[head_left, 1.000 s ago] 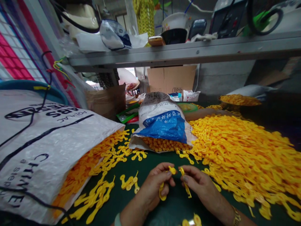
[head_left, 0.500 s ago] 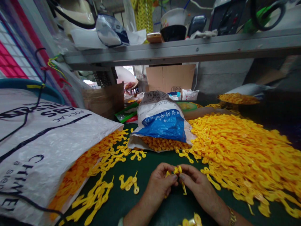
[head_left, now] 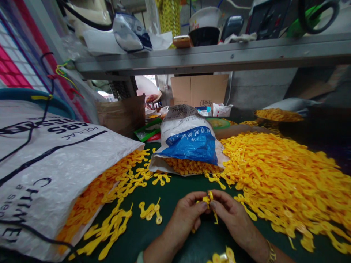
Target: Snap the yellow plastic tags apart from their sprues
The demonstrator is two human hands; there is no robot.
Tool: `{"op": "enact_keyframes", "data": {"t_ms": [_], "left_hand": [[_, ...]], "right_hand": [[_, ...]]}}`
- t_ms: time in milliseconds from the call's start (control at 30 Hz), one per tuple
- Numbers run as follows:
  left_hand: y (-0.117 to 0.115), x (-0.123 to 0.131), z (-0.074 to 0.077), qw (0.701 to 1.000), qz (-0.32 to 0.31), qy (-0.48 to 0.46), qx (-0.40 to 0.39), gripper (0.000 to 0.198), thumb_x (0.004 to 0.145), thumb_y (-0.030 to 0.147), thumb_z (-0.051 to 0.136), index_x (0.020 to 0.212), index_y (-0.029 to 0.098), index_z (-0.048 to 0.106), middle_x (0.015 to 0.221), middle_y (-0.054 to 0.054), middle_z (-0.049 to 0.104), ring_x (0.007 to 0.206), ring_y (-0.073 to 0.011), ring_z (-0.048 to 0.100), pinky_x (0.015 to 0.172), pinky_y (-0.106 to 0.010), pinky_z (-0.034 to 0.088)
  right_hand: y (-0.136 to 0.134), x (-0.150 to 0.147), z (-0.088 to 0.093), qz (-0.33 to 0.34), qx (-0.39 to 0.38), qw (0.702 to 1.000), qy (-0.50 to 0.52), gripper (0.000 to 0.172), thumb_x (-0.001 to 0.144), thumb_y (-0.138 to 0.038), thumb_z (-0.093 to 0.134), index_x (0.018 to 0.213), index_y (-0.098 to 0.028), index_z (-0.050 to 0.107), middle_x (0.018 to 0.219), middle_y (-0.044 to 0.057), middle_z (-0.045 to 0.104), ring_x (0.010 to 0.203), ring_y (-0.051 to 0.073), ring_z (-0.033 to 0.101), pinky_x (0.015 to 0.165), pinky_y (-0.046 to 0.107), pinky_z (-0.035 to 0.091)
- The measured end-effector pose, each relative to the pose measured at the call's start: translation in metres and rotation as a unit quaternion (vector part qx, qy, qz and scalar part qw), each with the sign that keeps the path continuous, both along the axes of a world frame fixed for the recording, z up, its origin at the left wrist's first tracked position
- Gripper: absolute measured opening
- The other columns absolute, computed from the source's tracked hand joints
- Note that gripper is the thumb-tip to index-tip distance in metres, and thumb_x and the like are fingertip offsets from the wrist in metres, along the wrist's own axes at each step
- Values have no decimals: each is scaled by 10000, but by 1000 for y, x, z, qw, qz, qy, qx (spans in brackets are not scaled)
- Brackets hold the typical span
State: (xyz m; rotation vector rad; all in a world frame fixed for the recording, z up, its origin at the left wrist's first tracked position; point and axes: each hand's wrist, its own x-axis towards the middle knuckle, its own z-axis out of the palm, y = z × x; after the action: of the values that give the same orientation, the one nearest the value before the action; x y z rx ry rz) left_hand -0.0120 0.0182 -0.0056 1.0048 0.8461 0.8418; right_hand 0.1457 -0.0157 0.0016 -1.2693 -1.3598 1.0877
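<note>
The left hand and the right hand are pinching a small yellow plastic piece together, holding it up above the green counter so it cannot slip. A big pile of yellow pieces is lying close by, easy to reach.

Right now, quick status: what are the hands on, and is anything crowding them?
Left hand and right hand both pinching yellow plastic pieces. Loose yellow heap close by right hand. Woven sack off to the left.
</note>
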Motion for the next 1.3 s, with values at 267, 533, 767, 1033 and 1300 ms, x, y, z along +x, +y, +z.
{"op": "enact_keyframes", "data": {"t_ms": [267, 533, 767, 1033, 1300], "left_hand": [[1, -3, -4, 999, -37, -31, 9, 325, 802, 370, 635, 996, 116, 575, 659, -18, 651, 328, -8, 373, 318, -140, 228], [-3, -2, 2, 995, -43, -80, -36, 227, 783, 296, 650, 933, 151, 560, 581, 17, 611, 326, -9, 339, 316, -134, 181], [-1, -8, 3, 989, -43, -132, -56, 192, 822, 250, 597, 978, 141, 569, 586, 18, 562, 370, -19, 332, 330, -144, 162], [2, -12, -1, 984, -53, -161, -63, 242, 822, 244, 622, 1029, 127, 582, 619, 3, 555, 423, -25, 354, 349, -142, 160], [3, -12, -2, 983, -61, -164, -57, 230, 822, 243, 627, 1021, 133, 594, 621, 4, 567, 411, -21, 355, 348, -141, 163]], "right_hand": [[0, 2, 7, 38, 84, 991, -102, 234, 922, -283, 518, 1109, -264, 659, 960, 25, 640, 919, 179, 607, 823, 268, 467], [0, 4, 6, 47, 108, 986, -114, 263, 932, -257, 507, 1164, -270, 629, 985, 27, 622, 933, 167, 596, 833, 262, 472], [0, 6, -1, 28, 54, 996, -63, 288, 905, -310, 546, 1182, -252, 601, 1007, 30, 655, 968, 195, 611, 838, 293, 483], [-2, 5, 5, 38, 35, 999, -5, 242, 899, -287, 565, 1131, -281, 637, 1028, 3, 672, 997, 183, 615, 873, 274, 468], [-1, 4, 6, 50, 48, 997, -20, 250, 908, -274, 551, 1141, -307, 635, 1046, -3, 672, 998, 177, 613, 868, 263, 465]]}}
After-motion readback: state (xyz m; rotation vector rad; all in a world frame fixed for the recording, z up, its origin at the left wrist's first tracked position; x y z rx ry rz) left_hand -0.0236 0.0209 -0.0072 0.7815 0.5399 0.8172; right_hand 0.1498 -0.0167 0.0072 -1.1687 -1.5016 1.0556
